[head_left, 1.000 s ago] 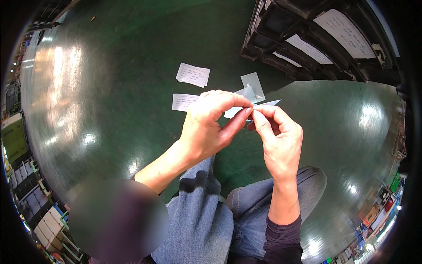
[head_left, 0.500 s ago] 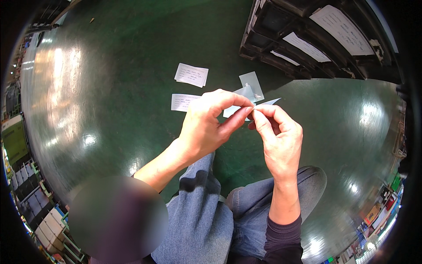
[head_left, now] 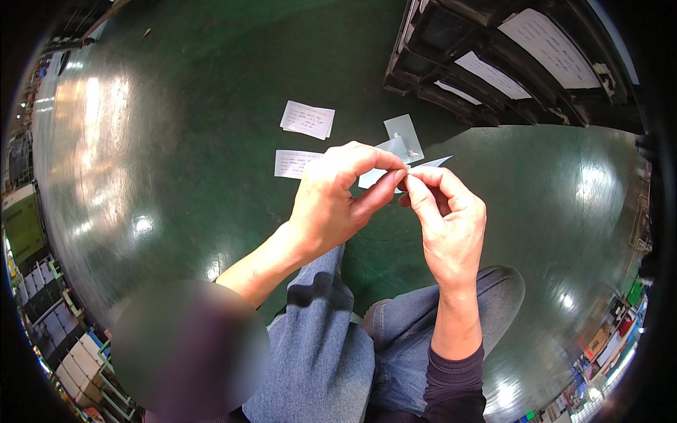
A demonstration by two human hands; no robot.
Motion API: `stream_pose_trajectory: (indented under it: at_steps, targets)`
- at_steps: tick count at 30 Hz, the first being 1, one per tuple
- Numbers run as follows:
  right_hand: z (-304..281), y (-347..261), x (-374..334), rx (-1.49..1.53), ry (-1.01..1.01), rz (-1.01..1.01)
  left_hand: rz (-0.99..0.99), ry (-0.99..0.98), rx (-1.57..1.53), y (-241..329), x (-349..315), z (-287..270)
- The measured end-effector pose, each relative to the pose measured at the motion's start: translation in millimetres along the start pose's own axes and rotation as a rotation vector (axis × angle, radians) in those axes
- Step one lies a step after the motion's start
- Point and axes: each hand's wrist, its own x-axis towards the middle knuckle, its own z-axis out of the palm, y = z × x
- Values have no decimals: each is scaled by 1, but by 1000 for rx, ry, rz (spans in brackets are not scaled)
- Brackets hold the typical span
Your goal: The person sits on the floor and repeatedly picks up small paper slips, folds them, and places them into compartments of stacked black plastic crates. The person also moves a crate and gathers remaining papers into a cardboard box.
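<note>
My left hand [head_left: 338, 187] and my right hand [head_left: 451, 222] meet over the green floor, each closed in a pinch of thumb and forefinger. Their fingertips touch or nearly touch, and whatever lies between them is too small and covered to name. Behind the left fingers shows a pale blue sheet [head_left: 371, 178]; a pointed pale blue corner [head_left: 437, 163] sticks out past the right forefinger. Whether either piece is held or lies on the floor, I cannot tell. Just beyond, a pale sheet [head_left: 403, 127] with a small whitish mark rests on the floor.
White printed slips [head_left: 308, 120] lie in a small stack on the floor, and another printed slip [head_left: 293, 163] is partly behind my left hand. A black crate or rack [head_left: 451, 35] with white paper labels stands at the far right. My jeans-clad legs [head_left: 317, 338] are below.
</note>
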Motion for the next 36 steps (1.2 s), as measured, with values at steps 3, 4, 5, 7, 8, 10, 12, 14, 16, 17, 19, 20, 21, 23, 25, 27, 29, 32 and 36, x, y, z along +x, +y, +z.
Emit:
stream_pose_trajectory:
  at_steps: [3,4,5,7,8,10,12,14,16,17,19,20,21,23,25,27,29,32,36]
  targets:
    - [1,0,0,4,-6,5,-27,-5,-20,-1,-1,-1]
    - [1,0,0,6,-5,5,-34,-9,-25,-1,-1,-1]
    - [1,0,0,8,-5,6,-47,-14,-22,-1,-1,-1]
    - [1,1,1,-6,-7,-4,-71,-28,-7,-1,-1,-1]
    - [1,1,1,-12,-8,-9,-73,-27,-9,-1,-1,-1]
    - [1,2,2,-29,-9,-16,-76,-28,-13,-1,0,-1]
    - [1,3,3,-18,5,-20,-112,-29,-35,0,0,-1]
    - [2,4,3,34,31,-11,-138,-31,-52,0,1,0]
    - [1,4,3,45,36,-4,-152,-33,-66,1,2,1]
    - [0,4,3,57,36,4,-144,-29,-71,1,2,1]
    - [0,4,4,53,42,3,-129,-21,-78,2,3,2]
    - [-1,5,4,64,44,12,-124,-19,-80,2,3,3]
    - [-1,4,4,48,47,0,-120,-19,-80,2,3,3]
    - [0,4,4,54,52,13,-120,-17,-87,2,3,3]
    - [-1,3,3,33,25,11,-130,-13,-99,3,2,3]
    - [-2,1,3,27,9,22,-122,-2,-106,3,2,3]
    - [-1,-1,3,24,5,27,-128,1,-102,4,1,2]
    - [-1,-3,2,87,1,75,-132,-5,-70,5,1,1]
    - [-2,-2,3,71,1,69,-102,10,-73,4,1,2]
